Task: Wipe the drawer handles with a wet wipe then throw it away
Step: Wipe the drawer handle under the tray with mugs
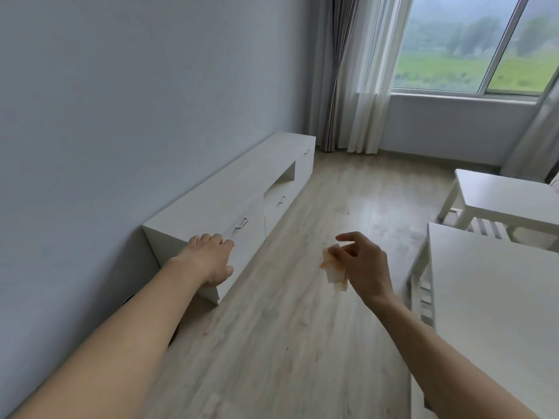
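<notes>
Left hand over cabinet end; right hand pinches wet wipe

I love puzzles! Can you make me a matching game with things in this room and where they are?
Things:
1 left hand
2 wet wipe
3 nearest drawer handle
4 curtain

Places:
a beside the window
b on the cabinet front
c pinched in the right hand
d resting on the cabinet's near end

Pairs: 1-d, 2-c, 3-b, 4-a.
</notes>
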